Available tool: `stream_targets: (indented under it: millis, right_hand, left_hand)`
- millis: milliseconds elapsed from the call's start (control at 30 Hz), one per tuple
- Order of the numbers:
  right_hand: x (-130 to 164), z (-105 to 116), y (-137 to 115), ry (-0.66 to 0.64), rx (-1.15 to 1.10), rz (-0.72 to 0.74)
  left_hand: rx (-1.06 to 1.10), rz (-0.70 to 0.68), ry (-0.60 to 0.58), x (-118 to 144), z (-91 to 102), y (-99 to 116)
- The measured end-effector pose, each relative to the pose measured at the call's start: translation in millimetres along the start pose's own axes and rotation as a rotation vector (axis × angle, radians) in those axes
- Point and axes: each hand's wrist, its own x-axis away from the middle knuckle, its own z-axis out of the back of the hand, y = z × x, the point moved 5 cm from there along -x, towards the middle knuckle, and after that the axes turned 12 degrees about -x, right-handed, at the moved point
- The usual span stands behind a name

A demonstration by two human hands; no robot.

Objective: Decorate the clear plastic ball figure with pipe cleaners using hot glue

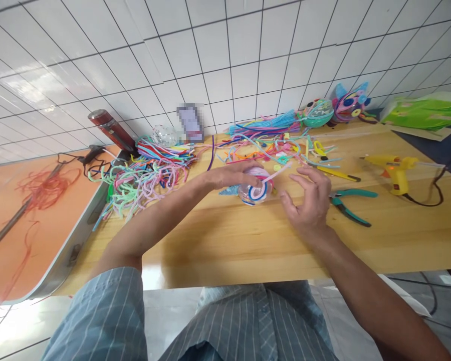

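My left hand (235, 175) rests over a clear plastic ball (244, 194) partly wound with pipe cleaners, its fingers closed on the top and side. A blue and white coil (256, 192) sits on the ball's near face, and from it a pale pipe cleaner (280, 173) sticks up to the right. My right hand (308, 198) is held just right of the ball with its fingers apart and nothing in them. A light blue fuzzy piece (229, 190) shows at the ball's left. My left fingers hide part of the ball.
Teal-handled pliers (351, 200), a yellow cutter knife (338, 173) and a yellow glue gun (394, 170) lie on the right. Pipe cleaners (146, 183) heap up on the left. Finished-looking decorated balls (317, 113) stand by the tiled wall, near a phone (191, 123) and a red-brown flask (110, 130).
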Motion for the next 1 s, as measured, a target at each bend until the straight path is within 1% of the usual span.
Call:
stream_targets:
  millis: [67, 100, 200, 267, 333, 400, 467, 600, 700, 833, 900, 1000]
  right_hand:
    - [1.1, 0.3, -0.5, 0.006, -0.046, -0.034]
    - [2.6, -2.4, 0.3, -0.018, -0.078, -0.061]
    - [9.5, -17.0, 5.3, -0.149, -0.197, -0.146]
    - [14.3, -25.5, 8.0, -0.231, -0.25, -0.176]
    - [16.9, -29.5, 9.4, -0.276, -0.278, -0.189]
    - [17.1, -30.4, 11.2, -0.286, -0.32, -0.232]
    - [16.0, -30.8, 14.4, -0.275, -0.394, -0.325]
    - [13.2, -34.7, 24.1, -0.198, -0.545, -0.557]
    - [11.0, -38.6, 30.2, -0.149, -0.631, -0.673]
    - [9.5, -43.1, 32.7, -0.158, -0.735, -0.746]
    - [10.0, -44.5, 32.1, -0.172, -0.761, -0.751]
    - [12.4, -44.4, 30.6, -0.172, -0.733, -0.736]
  left_hand:
    - [0.157, 0.011, 0.116, 7.9, -8.1, -5.4]
    - [0.211, 0.005, 0.172, 11.1, -13.7, -8.3]
    - [0.301, -0.012, 0.329, 18.4, -32.5, -18.8]
    - [0.294, 0.005, 0.407, 22.1, -43.7, -26.2]
    - [0.23, 0.02, 0.458, 25.3, -51.3, -31.2]
    - [0.159, 0.022, 0.479, 27.9, -55.7, -33.1]
    - [0.102, 0.012, 0.486, 30.0, -57.4, -32.9]
    - [-0.026, -0.019, 0.494, 32.7, -56.8, -29.7]
    - [-0.145, -0.053, 0.482, 32.8, -56.4, -26.7]
    - [-0.245, -0.091, 0.473, 32.2, -56.5, -23.8]
    - [-0.256, -0.094, 0.47, 32.7, -56.3, -22.8]
    - [-0.26, -0.086, 0.46, 34.1, -55.4, -22.1]
